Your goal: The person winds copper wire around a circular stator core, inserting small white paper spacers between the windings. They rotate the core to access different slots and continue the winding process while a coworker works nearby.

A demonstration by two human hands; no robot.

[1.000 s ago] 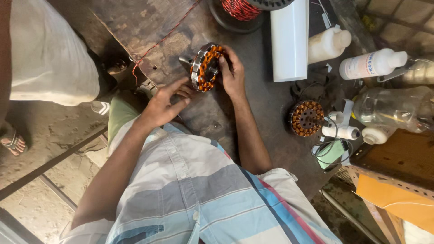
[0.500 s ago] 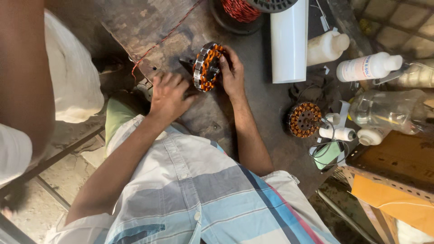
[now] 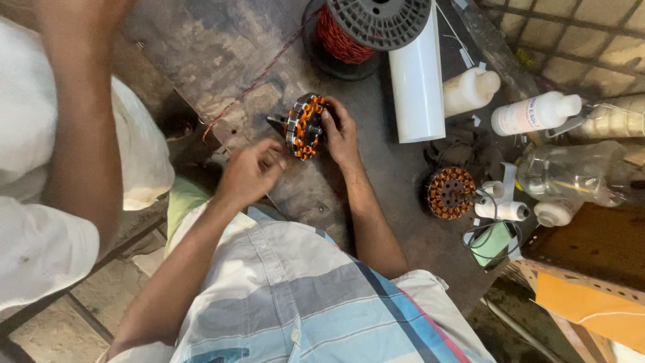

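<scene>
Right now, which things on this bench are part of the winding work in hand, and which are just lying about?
In hand:
- orange-wound round metal stator, held on edge by the right hand
- left hand, beside it
- red copper wire spool, its strand leading toward the stator

Lying about:
- second copper-wound stator
- white plastic tube
- white squeeze bottles
- clear plastic bottle
</scene>
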